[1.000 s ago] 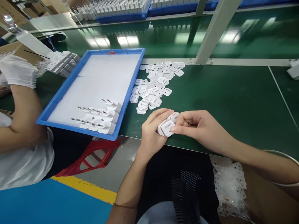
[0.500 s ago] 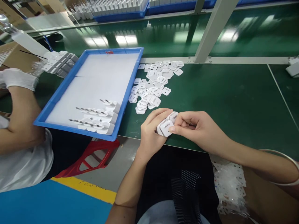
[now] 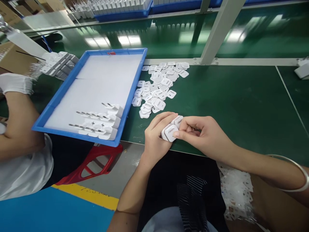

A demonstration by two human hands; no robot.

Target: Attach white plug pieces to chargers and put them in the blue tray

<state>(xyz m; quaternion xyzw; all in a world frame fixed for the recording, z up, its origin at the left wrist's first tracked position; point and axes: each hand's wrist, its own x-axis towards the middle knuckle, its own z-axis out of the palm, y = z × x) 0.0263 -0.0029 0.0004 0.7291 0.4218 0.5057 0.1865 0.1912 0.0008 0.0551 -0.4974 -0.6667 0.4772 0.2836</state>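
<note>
Two small white chargers (image 3: pixel 169 132) with printed faces sit side by side in my left hand (image 3: pixel 155 133), whose fingers wrap round them from the left. My right hand (image 3: pixel 205 133) has its fingers curled, and its thumb tip presses on the lower right corner of the nearer charger's face. The curled right fingers touch the edge of the farther charger (image 3: pixel 177 121) and hide part of it. Beyond my hands, a loose pile of flat white printed covers (image 3: pixel 156 103) lies on the green table (image 3: pixel 231 106).
On the left, a blue tray (image 3: pixel 131 96) with a white lining holds several white plug chargers (image 3: pixel 109 132), pins upward. A co-worker's gloved hand (image 3: pixel 16 83) is farther left, with a red stool (image 3: pixel 103 161) below. A metal post (image 3: pixel 220 30) rises behind the table.
My hands keep almost the same grip on the chargers, with only a slight shift. The co-worker's gloved hand has moved a little left and down. The whole view has shifted slightly.
</note>
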